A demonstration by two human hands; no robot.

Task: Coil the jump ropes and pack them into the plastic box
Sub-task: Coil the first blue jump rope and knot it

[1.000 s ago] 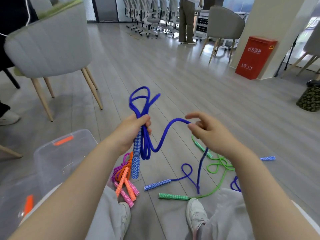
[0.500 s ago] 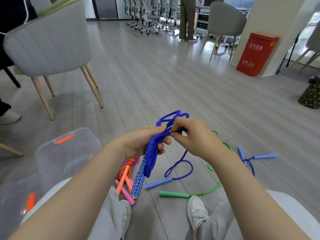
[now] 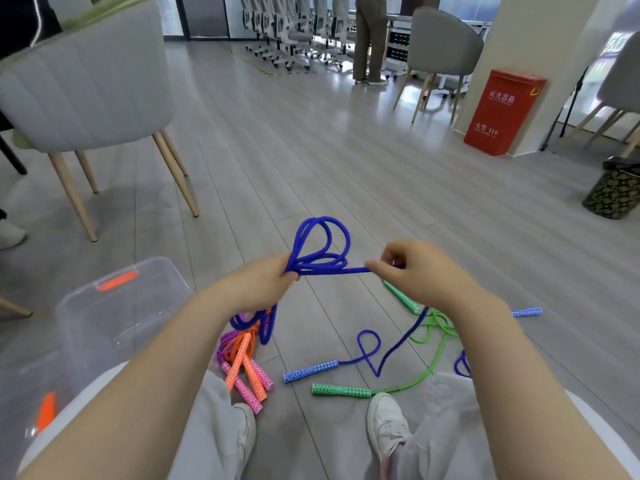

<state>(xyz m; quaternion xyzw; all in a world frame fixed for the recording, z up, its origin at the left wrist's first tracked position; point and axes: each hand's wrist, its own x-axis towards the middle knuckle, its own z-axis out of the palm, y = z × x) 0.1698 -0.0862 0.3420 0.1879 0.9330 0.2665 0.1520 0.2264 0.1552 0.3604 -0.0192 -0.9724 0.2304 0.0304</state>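
Blue jump rope (image 3: 320,251): held in air betw. both hands, above floor (image 3: 346,174), in front of the person's knees.

Left hand (image 3: 258,285): fingers curled, clamped on the gathered blue loops. Loops fan up and away from the fist; more loops hang below it toward the floor.

Right hand (image 3: 420,271): thumb and fingers pinch the single blue strand, which runs approx. level from the left fist to the pinch. Past the right hand the strand drops to the floor, makes one small loop and ends at a blue patterned handle (image 3: 310,370) lying flat betw. the two shoes. Other handle of this rope: not visible.

Plastic box (image 3: 114,317): clear, orange latch on far rim, on the floor to the left of the left forearm, well apart from the held rope. Contents: cannot tell through the wall.

Other ropes on floor:
- Orange/pink bundle (image 3: 242,362): coiled, handles together, just below the left hand, near the left shoe (image 3: 244,434).
- Green rope (image 3: 433,344): uncoiled, under and beside the right forearm; one green handle (image 3: 341,390) lies just in front of the right shoe (image 3: 386,424), the other sits partly behind the right hand.
- Second blue handle (image 3: 526,311): right of the right forearm; its cord is mostly hidden by the arm.

Surroundings: grey chair (image 3: 86,81) far left; red cabinet (image 3: 502,112) against a pillar far right; person standing (image 3: 370,39) at rear.
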